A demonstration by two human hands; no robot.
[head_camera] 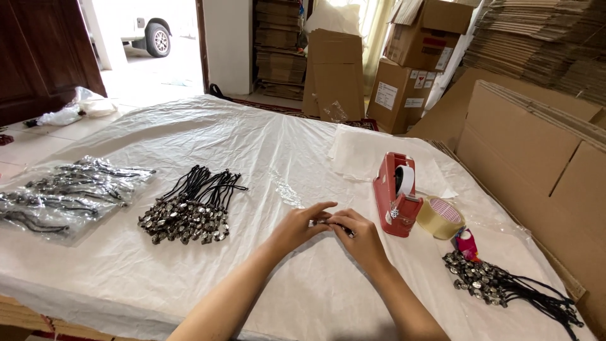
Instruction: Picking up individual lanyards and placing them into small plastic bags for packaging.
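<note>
A small charm [329,223] sits mid-table toward the near edge, pinched between left hand [297,228] and right hand [361,239], both closed on it. It seems mid-handling; any next move needs fine fingertip control.

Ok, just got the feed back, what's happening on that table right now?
A person is working at a table covered in white plastic sheet. Both hands meet at the middle: the left hand and right hand pinch one small metal charm on a black cord between their fingertips. A loose pile of the same charms lies to the left, with bagged ones farther left. A red tape dispenser, a tape roll and another charm pile sit to the right.
</note>
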